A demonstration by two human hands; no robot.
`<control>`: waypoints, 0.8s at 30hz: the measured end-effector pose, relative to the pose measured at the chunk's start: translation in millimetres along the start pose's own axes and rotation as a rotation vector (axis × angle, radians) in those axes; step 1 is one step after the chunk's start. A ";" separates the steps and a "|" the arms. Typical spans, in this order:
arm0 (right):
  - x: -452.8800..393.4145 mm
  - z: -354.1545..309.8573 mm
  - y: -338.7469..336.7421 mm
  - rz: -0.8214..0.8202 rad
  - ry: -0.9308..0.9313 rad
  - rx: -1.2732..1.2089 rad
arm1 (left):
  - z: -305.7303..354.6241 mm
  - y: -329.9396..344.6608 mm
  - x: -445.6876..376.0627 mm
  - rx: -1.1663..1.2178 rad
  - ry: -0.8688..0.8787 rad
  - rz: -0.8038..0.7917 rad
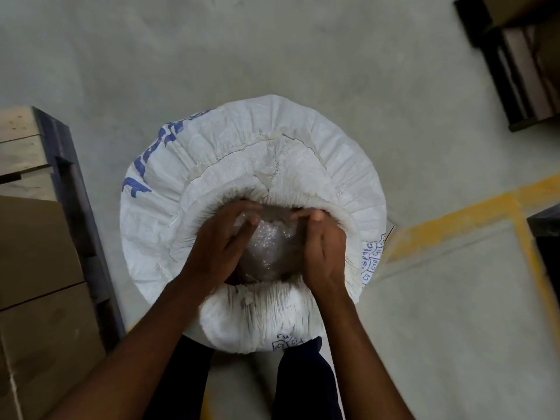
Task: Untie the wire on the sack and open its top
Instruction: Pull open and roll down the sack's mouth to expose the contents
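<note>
Both hands, the left hand (222, 237) and right hand (322, 237), pinch the clear plastic liner (269, 247) inside the white sack (303, 140) on the floor (333, 56), so the top looks open already, and next they likely spread the shiny liner wider.

The sack (253, 183) stands on the floor (303, 50), its top rolled outward. Both hands reach into its mouth, left hand (221, 237) left of right hand (325, 247). Cardboard boxes (36, 268) lie left of the sack.
</note>
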State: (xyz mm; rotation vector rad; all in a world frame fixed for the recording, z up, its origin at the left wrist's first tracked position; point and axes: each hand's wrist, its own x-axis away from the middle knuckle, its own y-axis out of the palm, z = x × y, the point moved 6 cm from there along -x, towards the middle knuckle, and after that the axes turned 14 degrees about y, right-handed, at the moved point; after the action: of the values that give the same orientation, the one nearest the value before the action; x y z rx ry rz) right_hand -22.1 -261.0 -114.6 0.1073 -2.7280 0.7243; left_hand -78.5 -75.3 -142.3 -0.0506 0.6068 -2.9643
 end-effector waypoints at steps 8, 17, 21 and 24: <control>-58.7 -38.7 9.6 -0.002 -0.083 -0.122 | 12.4 -23.0 -66.9 -0.193 0.149 0.055; -117.4 -77.2 -23.2 -0.056 -0.211 0.263 | 16.3 -79.4 -109.8 -0.365 0.199 0.002; -129.4 -87.8 -31.1 -0.139 -0.295 0.476 | 16.2 -92.4 -118.5 -0.466 0.170 -0.020; -136.9 -96.6 -30.5 -0.157 -0.344 0.556 | 18.1 -95.4 -126.4 -0.497 0.132 0.015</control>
State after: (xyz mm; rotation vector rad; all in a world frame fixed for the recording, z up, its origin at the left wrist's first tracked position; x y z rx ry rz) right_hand 139.4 -240.8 -64.7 0.6134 -2.6905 1.5132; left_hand 37.8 19.8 -89.3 0.1069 1.3367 -2.7393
